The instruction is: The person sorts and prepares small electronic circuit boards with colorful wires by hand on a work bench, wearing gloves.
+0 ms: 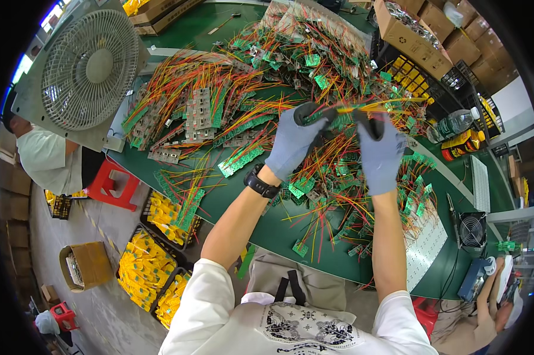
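My left hand (298,141), in a grey-blue glove with black fingertips, is closed on the end of a green circuit board (341,122) with red and yellow wires. Beside it my right hand (383,152), gloved alike, curls its fingers around the wires (391,106) of that board; its exact grip is partly hidden. Below and beyond both hands spreads a large tangled heap of wired circuit boards (320,80). Nearer to my left forearm lie a single green board (241,161) and a bundle of wired boards (190,207).
A large fan (89,70) stands at the left of the green table (234,207). At right are a bottle (456,125), an orange-black drink bottle (461,145), a small black fan (473,231) and a perforated white sheet (425,251). Crates of yellow parts (144,266) stand on the floor. Other people sit nearby.
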`<state>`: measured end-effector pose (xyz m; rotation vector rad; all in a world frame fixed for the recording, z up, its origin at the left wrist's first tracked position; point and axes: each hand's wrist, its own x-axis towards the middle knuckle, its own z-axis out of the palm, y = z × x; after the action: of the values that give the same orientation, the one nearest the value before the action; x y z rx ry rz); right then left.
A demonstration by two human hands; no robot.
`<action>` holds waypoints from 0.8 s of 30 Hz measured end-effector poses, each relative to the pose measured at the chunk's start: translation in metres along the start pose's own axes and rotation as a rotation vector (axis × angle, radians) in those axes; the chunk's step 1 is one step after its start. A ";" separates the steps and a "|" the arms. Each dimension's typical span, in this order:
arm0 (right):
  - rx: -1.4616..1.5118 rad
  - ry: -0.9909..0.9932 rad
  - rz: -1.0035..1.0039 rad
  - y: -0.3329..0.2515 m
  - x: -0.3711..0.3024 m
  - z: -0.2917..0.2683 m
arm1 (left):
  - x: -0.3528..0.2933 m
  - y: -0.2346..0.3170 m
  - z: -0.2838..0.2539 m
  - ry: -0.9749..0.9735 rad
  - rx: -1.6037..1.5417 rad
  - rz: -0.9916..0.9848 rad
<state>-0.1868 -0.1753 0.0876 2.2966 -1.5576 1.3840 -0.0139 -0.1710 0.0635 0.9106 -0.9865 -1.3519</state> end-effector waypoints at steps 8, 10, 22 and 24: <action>0.399 -0.203 0.320 0.002 0.005 -0.012 | -0.007 -0.002 -0.010 -0.204 -0.101 -0.026; 0.428 -0.343 0.460 0.008 -0.001 -0.005 | -0.007 0.002 -0.001 -0.199 -0.026 -0.065; -0.081 -0.109 0.334 -0.006 0.011 -0.008 | 0.010 -0.023 -0.006 -0.007 -0.226 0.074; -0.092 -0.222 0.438 -0.013 0.015 -0.017 | 0.007 -0.019 -0.007 -0.026 -0.235 0.040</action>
<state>-0.1869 -0.1713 0.1132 2.2037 -2.2469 1.1160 -0.0138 -0.1783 0.0438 0.6943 -0.8399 -1.4150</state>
